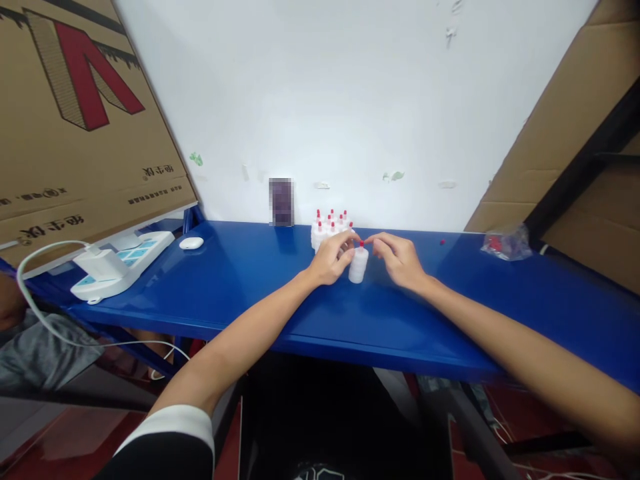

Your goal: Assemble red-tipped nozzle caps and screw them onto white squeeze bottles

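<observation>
A small white bottle [358, 265] with a red cap stands on the blue table [240, 280] between my hands. My left hand [331, 257] is curled around the bottle's left side, fingers closed on it. My right hand [397, 259] is pinched, thumb and forefinger meeting at the red cap on top of the bottle. Just behind stands a cluster of several white bottles with red caps [330, 227], close to the wall.
A white power strip with a charger and cable [120, 263] lies at the table's left end, a small white case [191, 243] beside it. A clear bag of red caps [506, 242] sits at the right. One loose red cap [442, 242] lies nearby. Cardboard boxes flank both sides.
</observation>
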Demonstrator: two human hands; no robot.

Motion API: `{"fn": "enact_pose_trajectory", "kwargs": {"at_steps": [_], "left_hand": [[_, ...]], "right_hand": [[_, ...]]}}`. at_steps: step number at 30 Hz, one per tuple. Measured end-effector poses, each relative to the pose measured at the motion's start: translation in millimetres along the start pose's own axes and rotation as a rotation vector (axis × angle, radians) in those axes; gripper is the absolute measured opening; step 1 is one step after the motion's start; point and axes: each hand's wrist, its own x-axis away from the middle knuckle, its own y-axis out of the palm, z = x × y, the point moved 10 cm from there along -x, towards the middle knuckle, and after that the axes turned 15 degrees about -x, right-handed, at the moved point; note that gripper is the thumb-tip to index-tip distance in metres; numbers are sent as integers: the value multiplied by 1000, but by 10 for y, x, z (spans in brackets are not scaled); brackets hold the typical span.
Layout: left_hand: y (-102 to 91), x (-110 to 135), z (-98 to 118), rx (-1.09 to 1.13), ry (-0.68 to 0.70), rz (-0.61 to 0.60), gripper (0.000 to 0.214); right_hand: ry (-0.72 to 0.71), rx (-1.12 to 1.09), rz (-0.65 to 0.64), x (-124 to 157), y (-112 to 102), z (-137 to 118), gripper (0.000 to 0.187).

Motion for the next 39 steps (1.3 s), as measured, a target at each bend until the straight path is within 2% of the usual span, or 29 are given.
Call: {"fn": "enact_pose_trajectory", "kwargs": {"at_steps": [5, 9, 11, 13, 16, 22, 26, 29, 36, 39], "left_hand": [[413, 64, 58, 0, -56, -285, 41], [579, 87, 36, 55, -151, -309, 38], [573, 69, 55, 0, -149, -276, 33], [530, 49, 90, -107, -118, -245, 28], [501, 43, 130, -256, -50, -278, 20], [454, 51, 76, -312, 26, -356, 19], [434, 39, 64, -404, 78, -340, 18], [430, 12, 77, -488, 90, -316, 17], [420, -43, 71, -645, -3, -296, 23], [424, -53, 88, -668, -29, -306, 24]], "right_hand": [[20, 9, 195, -9, -249, 82, 26], [-30, 83, 265, 15, -385, 43, 26], [-101, 122, 195, 20, -344, -37, 26], [-148, 136, 47, 21, -204, -100, 25], [-143, 169, -153, 33, 24, -146, 25], [-145, 237, -306, 54, 251, -208, 26], [-150, 202, -320, 59, 300, -194, 28], [-129, 125, -283, 37, 296, -164, 31], [114, -161, -110, -15, 223, 144, 50], [147, -195, -76, -20, 208, 222, 52]]}}
